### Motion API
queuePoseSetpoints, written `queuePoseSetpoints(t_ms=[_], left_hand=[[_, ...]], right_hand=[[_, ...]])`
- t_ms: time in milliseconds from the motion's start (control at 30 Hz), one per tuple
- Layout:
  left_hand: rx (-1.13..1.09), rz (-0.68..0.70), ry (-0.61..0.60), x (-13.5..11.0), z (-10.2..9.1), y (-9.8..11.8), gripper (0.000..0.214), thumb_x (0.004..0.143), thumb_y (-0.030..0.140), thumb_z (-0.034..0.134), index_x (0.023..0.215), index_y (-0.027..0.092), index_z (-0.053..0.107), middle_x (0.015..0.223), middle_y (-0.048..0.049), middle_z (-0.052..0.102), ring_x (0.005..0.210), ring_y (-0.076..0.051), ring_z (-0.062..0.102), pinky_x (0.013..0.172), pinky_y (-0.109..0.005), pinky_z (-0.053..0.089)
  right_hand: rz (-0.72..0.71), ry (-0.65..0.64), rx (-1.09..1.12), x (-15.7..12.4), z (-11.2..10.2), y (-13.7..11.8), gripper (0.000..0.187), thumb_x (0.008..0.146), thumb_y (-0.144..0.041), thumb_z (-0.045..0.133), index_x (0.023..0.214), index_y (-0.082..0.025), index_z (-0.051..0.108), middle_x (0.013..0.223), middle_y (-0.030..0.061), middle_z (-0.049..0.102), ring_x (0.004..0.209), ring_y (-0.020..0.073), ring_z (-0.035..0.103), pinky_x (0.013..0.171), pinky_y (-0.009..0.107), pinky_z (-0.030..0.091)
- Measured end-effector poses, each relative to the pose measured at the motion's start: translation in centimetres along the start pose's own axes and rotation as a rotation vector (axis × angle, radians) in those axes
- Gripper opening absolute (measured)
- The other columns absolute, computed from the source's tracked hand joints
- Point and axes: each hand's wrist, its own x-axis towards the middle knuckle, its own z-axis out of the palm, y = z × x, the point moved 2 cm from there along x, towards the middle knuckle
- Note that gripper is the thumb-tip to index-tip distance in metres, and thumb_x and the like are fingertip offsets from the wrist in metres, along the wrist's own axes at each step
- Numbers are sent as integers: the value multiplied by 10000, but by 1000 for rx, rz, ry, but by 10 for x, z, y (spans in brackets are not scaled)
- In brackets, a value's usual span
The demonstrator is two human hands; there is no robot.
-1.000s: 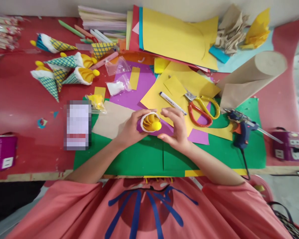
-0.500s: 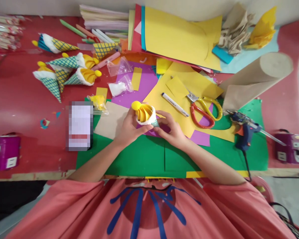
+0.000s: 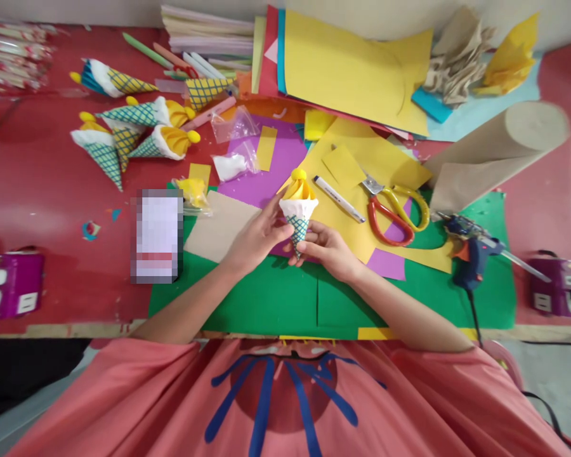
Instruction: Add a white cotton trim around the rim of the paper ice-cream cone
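Note:
A paper ice cream cone [image 3: 299,209] with a green-and-blue lattice, a white rim, yellow folds and a yellow ball on top is held upright between both hands. My left hand [image 3: 257,238] grips its side, thumb across the lattice. Around the pointed lower end, the fingers of my right hand [image 3: 327,249] are closed, thumb in front. Beneath the hands lie a green sheet [image 3: 261,298] and yellow paper [image 3: 356,143]. A white marker [image 3: 339,199] rests just right of the cone, beside large scissors [image 3: 390,219] with red and yellow handles.
Several similar cones [image 3: 155,143] lie at the left behind a blurred phone [image 3: 157,235]. A glue gun [image 3: 471,254] sits on the right, near a brown paper roll [image 3: 499,152]. Coloured sheets [image 3: 352,63] are stacked at the back. Small plastic bags [image 3: 235,164] lie mid-table.
The cone has turned from lying tilted, top to the left, to standing upright with its point down. My right hand has shifted to its tip.

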Motion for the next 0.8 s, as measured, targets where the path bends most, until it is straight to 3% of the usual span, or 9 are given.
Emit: queuePoseSetpoints(t_ms=[133, 300, 433, 533, 600, 667, 800], left_hand=[[-221, -149, -28, -2, 7, 3, 653, 774, 419, 776, 1328, 273, 461, 1195, -85, 707, 884, -215, 738, 626, -295, 598], [-242, -134, 25, -3, 7, 6, 493, 749, 391, 808, 1134, 227, 547, 1083, -72, 751, 995, -238, 736, 800, -352, 617], [-249, -143, 11, -2, 7, 5, 459, 746, 416, 808, 1093, 229, 573, 1059, -68, 763, 1007, -264, 739, 807, -394, 627], [-271, -100, 101, 0, 1, 17, 431, 765, 420, 796, 1098, 241, 588, 1012, -43, 766, 960, -249, 747, 810, -406, 631], [-258, -28, 173, 2, -13, 34, 388, 750, 408, 816, 1050, 252, 626, 975, -15, 765, 909, -217, 743, 791, -380, 636], [-161, 76, 212, 2, -41, 53, 385, 713, 373, 854, 1035, 278, 665, 1007, 16, 760, 893, -189, 725, 810, -378, 641], [198, 337, 414, 2, -136, 79, 515, 606, 341, 927, 1077, 289, 724, 1113, 40, 750, 992, -198, 684, 957, -449, 603]], right_hand=[[-34, 50, 16, 0, 3, 0, 418, 718, -368, 870, 953, -170, 587, 779, -8, 729, 647, 119, 733, 615, 210, 602], [-11, 35, -77, -1, 3, 1, 400, 749, -448, 827, 897, -154, 600, 736, 12, 729, 594, 117, 711, 542, 207, 576], [-21, -18, -119, 0, 2, 3, 416, 752, -459, 822, 932, -162, 593, 751, 3, 724, 577, 113, 698, 509, 204, 554], [-39, -66, -179, -1, 2, 4, 365, 789, -458, 793, 861, -157, 599, 760, 10, 719, 583, 93, 680, 517, 187, 533], [-52, -67, -218, -2, 2, 4, 349, 821, -463, 763, 830, -152, 603, 776, 15, 710, 583, 79, 663, 523, 181, 522], [-66, -42, -231, -3, 3, 3, 345, 837, -471, 746, 859, -159, 599, 784, 9, 696, 582, 79, 653, 530, 191, 526], [-83, -45, -260, -4, 4, 1, 352, 855, -493, 720, 909, -167, 598, 790, 9, 685, 595, 90, 651, 551, 216, 542]])
